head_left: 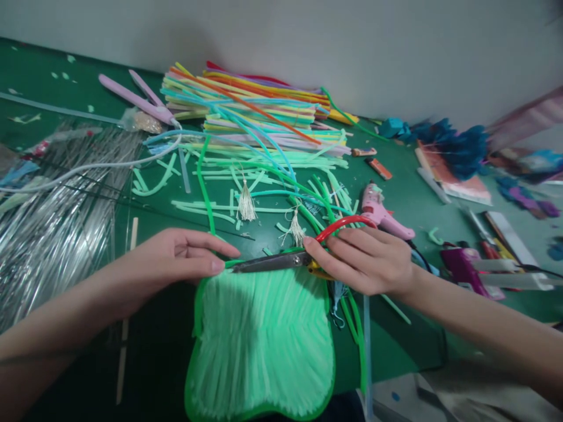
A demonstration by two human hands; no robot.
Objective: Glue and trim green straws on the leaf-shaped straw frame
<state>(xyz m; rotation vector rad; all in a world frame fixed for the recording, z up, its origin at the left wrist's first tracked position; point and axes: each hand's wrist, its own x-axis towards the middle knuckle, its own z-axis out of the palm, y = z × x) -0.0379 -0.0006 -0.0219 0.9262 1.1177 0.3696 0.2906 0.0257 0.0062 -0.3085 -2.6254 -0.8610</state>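
My right hand grips a pair of scissors with red and yellow handles. Their blades point left and lie along the top edge of a light-green fuzzy panel, which has a darker green rim. At the blade tips, the thumb and fingers of my left hand close on the panel's green edging near its upper left corner. Two cream tassels lie just beyond the scissors, among cut pieces of green pipe cleaner.
Colourful pipe cleaners are piled at the back. A pink glue gun lies right, near blue feathers and a purple device. Silver tinsel strands, a pink flat iron and a wooden stick are on the left.
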